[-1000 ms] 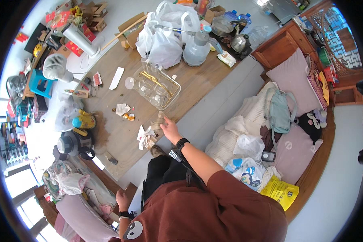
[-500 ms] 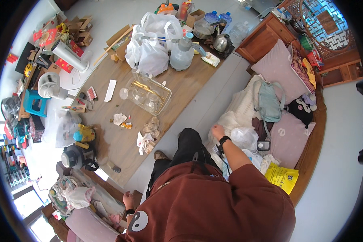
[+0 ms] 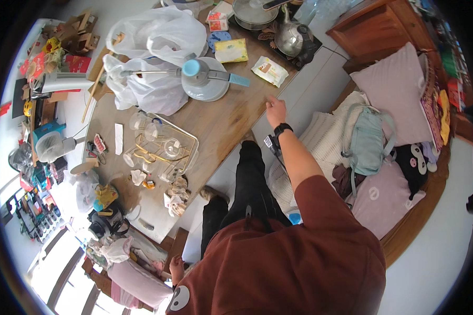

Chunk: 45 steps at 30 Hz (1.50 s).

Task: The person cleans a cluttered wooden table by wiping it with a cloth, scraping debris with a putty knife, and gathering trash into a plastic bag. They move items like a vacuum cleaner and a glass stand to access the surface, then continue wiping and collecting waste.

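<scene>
My right hand (image 3: 275,111) is stretched out over the table's near right edge, with its fingers loosely bent and apart and nothing visible in them. A pack of wipes (image 3: 269,71) lies just beyond it on the wooden table (image 3: 236,118). Beside my right wrist, which wears a black watch (image 3: 283,127), a small dark device (image 3: 269,142) with a cord shows. Low at my left side hangs my left hand (image 3: 177,270), fingers slightly bent, apparently holding nothing. A grey-white spray bottle (image 3: 205,84) with a light blue cap and handle stands ahead, next to white plastic bags (image 3: 160,42).
A gold wire rack (image 3: 193,149) with clear glasses stands mid-table, crumpled tissues (image 3: 176,194) near it. At the far end are a metal kettle (image 3: 291,38) and a pan (image 3: 253,13). On my right, a wooden sofa holds pillows (image 3: 389,86) and a pale green bag (image 3: 369,140).
I have moved forward along the table, so the bags and spray bottle are nearer. My right arm has reached ahead, from over the sofa to the table's edge.
</scene>
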Each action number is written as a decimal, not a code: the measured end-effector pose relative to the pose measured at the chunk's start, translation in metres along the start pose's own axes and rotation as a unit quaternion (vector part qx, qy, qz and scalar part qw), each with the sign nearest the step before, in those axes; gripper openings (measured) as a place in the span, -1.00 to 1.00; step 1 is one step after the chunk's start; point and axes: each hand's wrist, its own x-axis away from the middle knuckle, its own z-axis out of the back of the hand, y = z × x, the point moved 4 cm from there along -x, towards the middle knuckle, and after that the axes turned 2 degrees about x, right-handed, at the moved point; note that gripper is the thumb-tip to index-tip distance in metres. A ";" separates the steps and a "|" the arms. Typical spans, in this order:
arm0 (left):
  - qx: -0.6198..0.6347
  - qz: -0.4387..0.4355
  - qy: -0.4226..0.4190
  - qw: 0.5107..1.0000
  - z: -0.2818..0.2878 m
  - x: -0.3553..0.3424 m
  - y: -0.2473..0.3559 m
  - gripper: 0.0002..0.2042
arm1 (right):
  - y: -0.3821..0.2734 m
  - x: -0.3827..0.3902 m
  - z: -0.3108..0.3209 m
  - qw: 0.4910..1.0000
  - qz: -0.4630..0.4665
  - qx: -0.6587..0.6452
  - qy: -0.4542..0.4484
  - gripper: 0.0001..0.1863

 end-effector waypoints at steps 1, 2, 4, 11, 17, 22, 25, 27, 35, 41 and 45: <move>-0.121 -0.125 -0.047 0.984 -0.002 0.011 0.029 -0.75 | -0.004 -0.010 -0.004 1.000 0.006 0.009 -0.023 -0.54; 0.003 -0.026 0.015 1.000 -0.004 0.022 0.038 -0.75 | -0.006 -0.015 -0.008 0.999 0.007 0.020 -0.040 -0.51; 0.009 0.015 0.025 1.000 -0.001 0.038 0.062 -0.76 | -0.009 -0.017 -0.015 0.991 0.026 0.081 -0.101 -0.44; 0.007 0.032 0.028 0.999 -0.016 0.058 0.093 -0.77 | -0.007 -0.011 -0.021 0.953 0.164 0.203 -0.155 -0.39; 0.001 0.026 0.106 0.994 -0.042 0.090 0.078 -0.75 | -0.010 -0.034 -0.012 0.865 0.120 0.321 -0.366 -0.22; 0.107 0.065 0.215 0.969 -0.065 0.146 0.008 -0.72 | 0.021 -0.012 0.009 0.852 0.175 0.393 -0.299 -0.60; 0.226 0.184 0.222 0.930 -0.096 0.180 -0.065 -0.73 | 0.069 0.031 0.019 0.854 0.152 0.399 -0.296 -0.68; 0.265 0.261 0.221 0.902 -0.121 0.208 -0.119 -0.75 | 0.097 0.071 0.021 0.886 -0.051 0.228 -0.400 -0.77; 0.316 0.267 0.410 0.813 -0.180 0.218 -0.307 -0.83 | -0.020 0.238 -0.023 0.781 0.162 0.360 -0.485 -0.76; 0.350 0.236 0.483 0.767 -0.096 0.225 -0.361 -0.66 | -0.166 0.396 -0.135 0.747 0.339 0.302 -0.485 -0.72; 0.403 0.173 0.507 0.742 0.000 0.219 -0.384 -0.67 | -0.249 0.534 -0.189 0.741 0.320 0.186 -0.560 -0.74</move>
